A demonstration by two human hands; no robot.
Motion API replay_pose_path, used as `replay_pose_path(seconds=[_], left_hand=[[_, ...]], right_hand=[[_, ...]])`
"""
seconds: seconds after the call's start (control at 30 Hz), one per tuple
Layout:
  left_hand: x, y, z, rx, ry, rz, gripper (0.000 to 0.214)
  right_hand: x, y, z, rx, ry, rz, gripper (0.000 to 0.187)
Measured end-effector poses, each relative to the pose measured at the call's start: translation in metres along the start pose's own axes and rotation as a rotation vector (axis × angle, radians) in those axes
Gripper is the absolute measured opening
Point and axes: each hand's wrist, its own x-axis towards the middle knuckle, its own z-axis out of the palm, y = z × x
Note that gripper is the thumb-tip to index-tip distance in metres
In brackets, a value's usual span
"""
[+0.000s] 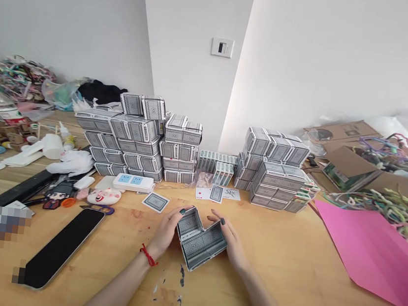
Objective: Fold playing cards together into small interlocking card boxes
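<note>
Between my two hands is an L-shaped block folded from playing cards, with grey patterned card backs facing outward. My left hand grips its left end, thumb on the top edge. My right hand closes on its right side, with some fingers hidden behind it. The block is tilted just above or on the wooden table; I cannot tell which. Beyond it lie a face-down card and a few loose cards. Stacks of similar card blocks stand at the back left and back right.
A white power strip sits before the left stack. A black phone lies at left, near scissors and a keychain figure. Small card packs stand between the stacks. Pink paper and a cardboard box are at right.
</note>
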Motion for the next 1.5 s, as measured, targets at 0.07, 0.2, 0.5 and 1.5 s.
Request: replay_pose_path(seconds=[0.07, 0.2, 0.5, 1.5], left_hand=[[-0.001, -0.001, 0.002, -0.041, 0.001, -0.032, 0.034], [-0.005, -0.004, 0.007, -0.133, 0.007, -0.087, 0.034], [-0.010, -0.008, 0.012, -0.007, 0.157, 0.104, 0.031], [0.000, -0.013, 0.009, 0.148, -0.105, 0.069, 0.030]], right_hand=[[0.001, -0.003, 0.000, -0.012, 0.026, 0.010, 0.041], [0.004, -0.002, -0.001, 0.011, 0.099, 0.066, 0.041], [0.002, 0.005, 0.002, 0.081, 0.078, 0.038, 0.043], [-0.002, 0.014, 0.019, -0.033, 0.188, -0.027, 0.044]])
